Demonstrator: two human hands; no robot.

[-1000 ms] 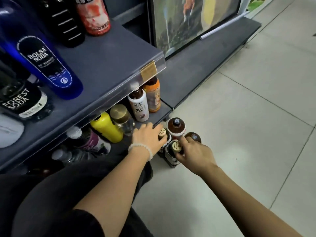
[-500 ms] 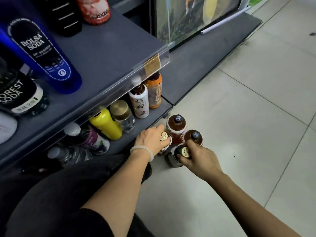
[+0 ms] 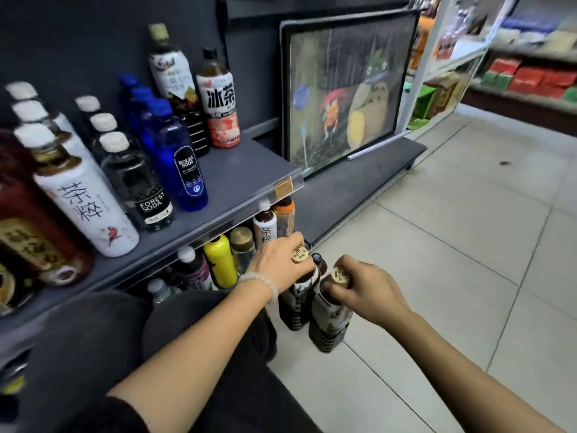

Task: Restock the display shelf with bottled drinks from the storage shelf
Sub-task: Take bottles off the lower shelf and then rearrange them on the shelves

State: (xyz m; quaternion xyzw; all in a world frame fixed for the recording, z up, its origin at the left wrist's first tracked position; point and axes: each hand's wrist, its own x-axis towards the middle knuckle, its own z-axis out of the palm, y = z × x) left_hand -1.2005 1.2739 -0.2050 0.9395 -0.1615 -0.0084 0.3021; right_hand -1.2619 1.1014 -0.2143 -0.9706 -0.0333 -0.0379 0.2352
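Each hand grips the neck of a dark tea bottle with a gold cap. My left hand holds the left tea bottle, and my right hand holds the right tea bottle. Both bottles hang upright just above the tiled floor. A third bottle's dark cap shows between them. The grey display shelf on the left carries a blue soda bottle, a Forest Soda bottle, white tea bottles and an iced tea bottle.
Under the shelf stand a yellow bottle, a gold-lidded jar and a white tea bottle. A framed picture leans on a low dark platform. More shelves with goods stand at the far right. My knee is at lower left.
The view has tilted up, showing the whole shelf. Both hands have lifted their bottles off the floor, away from the two bottles left standing.
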